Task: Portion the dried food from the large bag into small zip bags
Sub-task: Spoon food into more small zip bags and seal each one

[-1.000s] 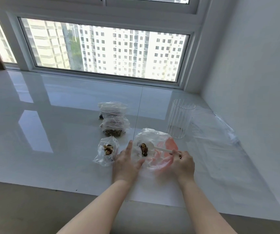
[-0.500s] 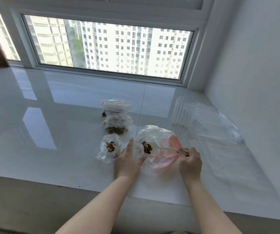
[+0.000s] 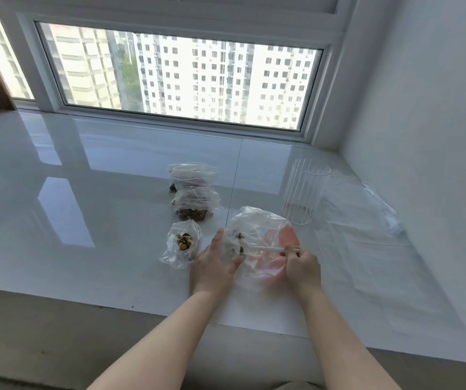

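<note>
The large clear bag (image 3: 260, 229), with a pink patch on its right side, lies on the white sill with a few dark dried pieces inside. My left hand (image 3: 215, 266) holds the bag's left edge, thumb against the plastic. My right hand (image 3: 302, 266) pinches the handle of a white spoon (image 3: 265, 249) whose bowl reaches into the bag among the pieces. To the left, a small open zip bag (image 3: 182, 244) holds some nuts. Behind it lie two more small zip bags (image 3: 196, 204) with dried food, one behind the other.
An empty ribbed clear glass (image 3: 303, 197) stands at the right behind the large bag. Flat clear plastic bags (image 3: 367, 218) lie beside the right wall. The white glossy sill (image 3: 85, 206) runs left, its front edge close to me. A window spans the back.
The spoon's bowl has gone deeper into the large bag and sits lower among the pieces. My left hand stays on the bag's edge. The view has shifted slightly.
</note>
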